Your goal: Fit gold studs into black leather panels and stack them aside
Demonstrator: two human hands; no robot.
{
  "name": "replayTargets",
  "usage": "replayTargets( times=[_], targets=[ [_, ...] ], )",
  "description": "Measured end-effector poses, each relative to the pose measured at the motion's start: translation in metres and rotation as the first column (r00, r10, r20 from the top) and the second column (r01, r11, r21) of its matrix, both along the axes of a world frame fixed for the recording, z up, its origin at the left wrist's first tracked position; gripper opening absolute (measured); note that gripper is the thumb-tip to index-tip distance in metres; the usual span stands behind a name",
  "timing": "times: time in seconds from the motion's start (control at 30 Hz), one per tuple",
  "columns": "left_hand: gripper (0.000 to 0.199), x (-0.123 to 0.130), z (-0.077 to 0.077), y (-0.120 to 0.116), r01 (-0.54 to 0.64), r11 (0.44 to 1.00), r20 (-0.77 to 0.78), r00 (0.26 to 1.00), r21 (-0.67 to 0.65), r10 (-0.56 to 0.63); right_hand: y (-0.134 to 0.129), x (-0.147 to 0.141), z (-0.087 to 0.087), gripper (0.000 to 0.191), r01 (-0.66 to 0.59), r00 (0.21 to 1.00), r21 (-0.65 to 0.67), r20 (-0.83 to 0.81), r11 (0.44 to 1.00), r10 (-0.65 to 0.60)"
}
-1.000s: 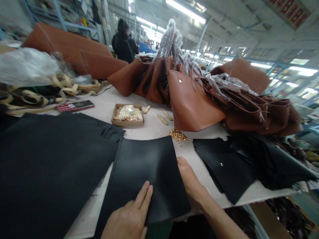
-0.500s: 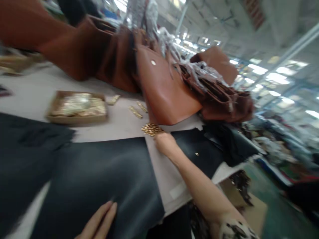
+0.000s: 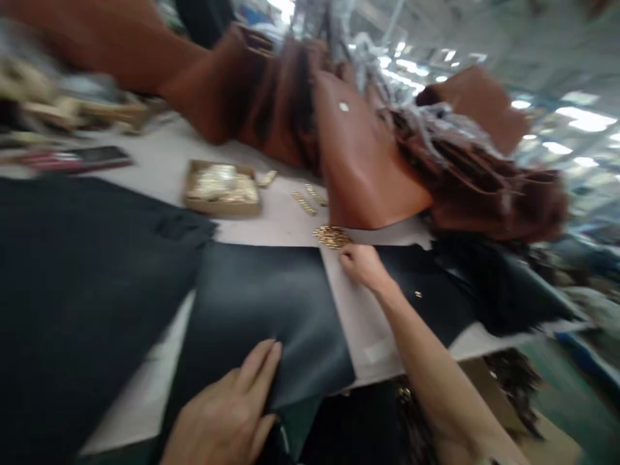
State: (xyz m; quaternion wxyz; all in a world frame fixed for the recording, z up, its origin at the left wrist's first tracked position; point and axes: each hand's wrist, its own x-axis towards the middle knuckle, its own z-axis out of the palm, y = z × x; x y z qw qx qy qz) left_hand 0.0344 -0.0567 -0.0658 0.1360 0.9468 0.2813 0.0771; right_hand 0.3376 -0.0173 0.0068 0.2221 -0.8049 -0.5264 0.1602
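Observation:
My left hand [image 3: 225, 410] rests on a smooth black leather piece [image 3: 271, 290], fingers stretched out over its near part and thumb apart near the front edge. Just in front of a small heap of gold metal pieces [image 3: 330, 236], my right hand [image 3: 363, 263] is closed, thumb and fingers pinched together. What it pinches, if anything, is too small to make out. A second black piece [image 3: 404, 268] lies beyond the right forearm, with a small gold fitting [image 3: 418, 294] on it.
An open cardboard box [image 3: 223, 208] holds gold pieces, with several gold strips [image 3: 303, 203] beside it. Brown leather bags [image 3: 372, 161] line the back. On the left are a large black sheet [image 3: 92, 290] and a phone-like object [image 3: 104, 156].
The whole view has swung, so the table's contents sit further right. My right hand has drawn back slightly from the gold heap. More of my left hand shows over the leather.

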Motion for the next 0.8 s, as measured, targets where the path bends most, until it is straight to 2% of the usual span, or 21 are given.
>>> replayTargets(
  times=[0.07, 0.1, 0.17, 0.23, 0.33, 0.5, 0.8],
  targets=[
    [0.074, -0.004, 0.013, -0.001, 0.018, 1.0, -0.152, 0.988, -0.017, -0.02, -0.004, -0.015, -0.013, 0.018, -0.09, 0.992, 0.019, -0.086, 0.996, 0.092],
    [0.073, -0.003, 0.018, 0.0, 0.012, 0.999, -0.176, 0.984, -0.033, -0.018, -0.009, -0.026, -0.019, 0.019, -0.136, 0.975, 0.022, -0.176, 0.99, 0.138],
    [0.07, 0.0, 0.026, 0.002, 0.012, 0.998, -0.181, 0.983, -0.062, -0.023, -0.025, -0.052, -0.025, 0.02, -0.212, 0.903, 0.01, -0.381, 0.977, 0.199],
    [0.068, 0.001, 0.028, 0.001, 0.02, 0.997, -0.153, 0.988, -0.07, -0.03, -0.041, -0.078, -0.026, 0.015, -0.295, 0.855, -0.007, -0.447, 0.955, 0.261],
    [0.066, -0.002, 0.024, -0.002, 0.048, 0.998, -0.097, 0.994, -0.045, -0.052, -0.051, -0.104, -0.023, 0.013, -0.402, 0.856, -0.025, -0.366, 0.915, 0.365],
    [0.058, -0.005, 0.017, -0.002, 0.068, 0.998, -0.045, 0.997, 0.005, -0.067, -0.045, -0.113, -0.023, 0.015, -0.456, 0.856, -0.062, -0.302, 0.888, 0.419],
    [0.048, -0.004, 0.011, -0.004, 0.062, 0.996, -0.012, 0.998, 0.062, -0.061, -0.034, -0.116, -0.02, 0.013, -0.39, 0.897, -0.228, -0.312, 0.892, 0.313]
  ],
)
